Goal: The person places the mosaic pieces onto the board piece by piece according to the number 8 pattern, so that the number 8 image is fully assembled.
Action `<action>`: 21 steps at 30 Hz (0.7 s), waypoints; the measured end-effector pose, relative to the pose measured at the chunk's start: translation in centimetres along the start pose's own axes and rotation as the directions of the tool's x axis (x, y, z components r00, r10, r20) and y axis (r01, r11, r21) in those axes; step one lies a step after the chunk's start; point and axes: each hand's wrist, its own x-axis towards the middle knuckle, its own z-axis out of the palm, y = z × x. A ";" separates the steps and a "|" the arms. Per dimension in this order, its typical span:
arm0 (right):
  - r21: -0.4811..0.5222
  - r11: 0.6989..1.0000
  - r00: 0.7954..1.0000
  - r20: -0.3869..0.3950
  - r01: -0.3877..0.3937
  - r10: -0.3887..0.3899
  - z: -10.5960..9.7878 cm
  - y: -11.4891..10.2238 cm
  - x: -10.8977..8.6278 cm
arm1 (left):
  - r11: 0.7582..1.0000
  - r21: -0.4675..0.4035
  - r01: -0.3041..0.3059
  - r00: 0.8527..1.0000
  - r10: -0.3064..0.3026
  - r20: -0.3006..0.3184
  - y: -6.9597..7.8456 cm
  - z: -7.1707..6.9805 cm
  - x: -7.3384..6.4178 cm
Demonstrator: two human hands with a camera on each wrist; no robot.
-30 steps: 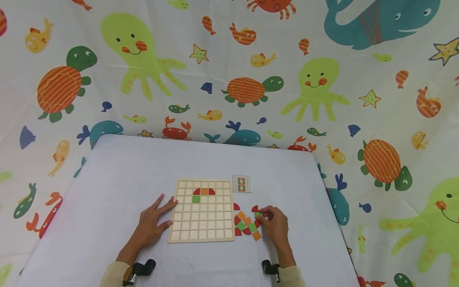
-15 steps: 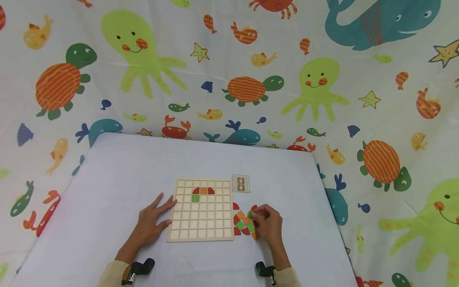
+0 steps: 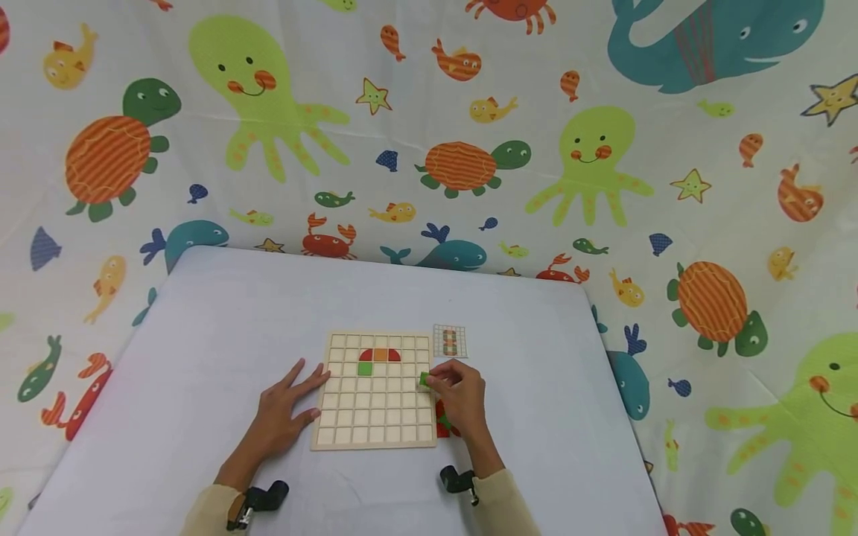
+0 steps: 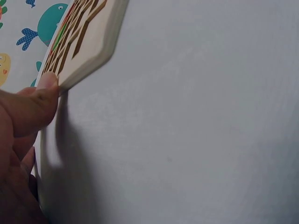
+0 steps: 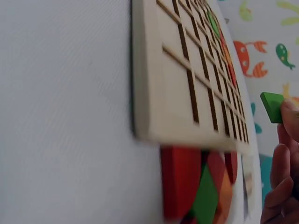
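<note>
A wooden grid board lies on the table in the head view. Its upper part holds a red quarter-round tile, an orange square tile, another red quarter-round tile and a green square tile below the left one. My left hand touches the board's left edge, fingers spread. Between thumb and fingers my right hand pinches a second green square tile, over the board's right edge. Under that hand, loose red tiles are partly hidden.
A small pattern card with a printed grid lies beyond the board's upper right corner. White cloth covers the table. Behind it hangs a curtain printed with sea animals. More loose tiles in red, green and orange lie beside the board.
My right hand picked up the green square tile from the loose pile and moved left with it to the board's right edge. The left hand has stayed at the board's left edge.
</note>
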 end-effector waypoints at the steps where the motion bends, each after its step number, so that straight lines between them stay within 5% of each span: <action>1: 0.003 1.000 1.000 0.010 0.008 -0.008 0.4 -0.2 0.2 | 1.000 0.003 -0.002 1.000 0.002 -0.005 0.0 0.0 0.0; 12: -0.090 0.996 0.997 0.068 -0.019 0.025 4.9 -1.6 2.6 | 1.000 -0.005 -0.003 1.000 0.003 -0.017 0.0 0.1 0.0; 21: -0.251 0.968 0.996 0.077 -0.031 0.052 5.9 -2.4 3.2 | 1.000 0.003 -0.027 0.999 0.027 -0.028 -0.3 0.4 0.0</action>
